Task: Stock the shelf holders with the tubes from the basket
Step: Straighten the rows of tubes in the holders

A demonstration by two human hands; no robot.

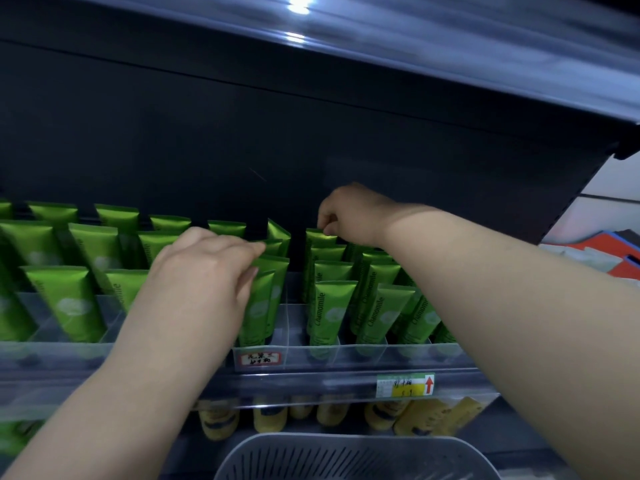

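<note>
From the head view, watch the row of green tubes [264, 306] standing straight above the handwritten label [259, 359]. They lean on their caps, and too firm a shove from your left hand [204, 271] could tip the front one over the low clear holder [363, 355] wall. Up and to the right of the label, your right forearm crosses low over the packed rows, so a careless drop of the elbow would likely knock several askew. If you tug the rear tube [320, 239] sideways, its neighbours may lean with it. Your left hand is slack: its fingers are nearly straight and press against the crimped tops, holding nothing that shows. Your right hand [349, 213] has its fingers curled down and pinches the rear tube's top edge. The basket [346, 457] sits well below the label, and its contents are out of sight.
</note>
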